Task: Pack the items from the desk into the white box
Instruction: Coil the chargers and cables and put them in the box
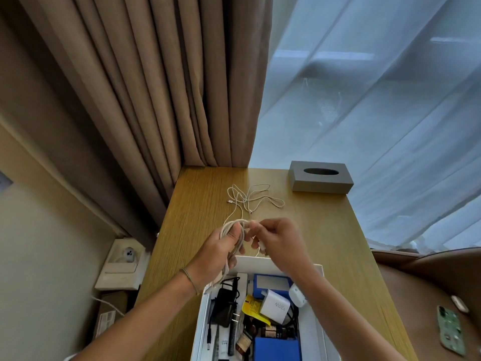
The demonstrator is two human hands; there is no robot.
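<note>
The white box (313,332) stands open at the desk's near edge, holding a white 120W charger (275,305), blue packs, a black adapter, a yellow packet and several small items. Above its far rim, my left hand (221,252) is closed around a coiled bundle of white cable (234,227). My right hand (279,243) pinches the same cable's free end beside the coil. A strand of it runs back across the desk to a loose tangle of white cable (253,198) lying further away.
A grey tissue box (320,177) sits at the desk's far right corner. Brown curtains and a sheer curtain hang behind. A phone in a green case (450,329) lies on a brown seat at right. A wall socket panel is at the lower left.
</note>
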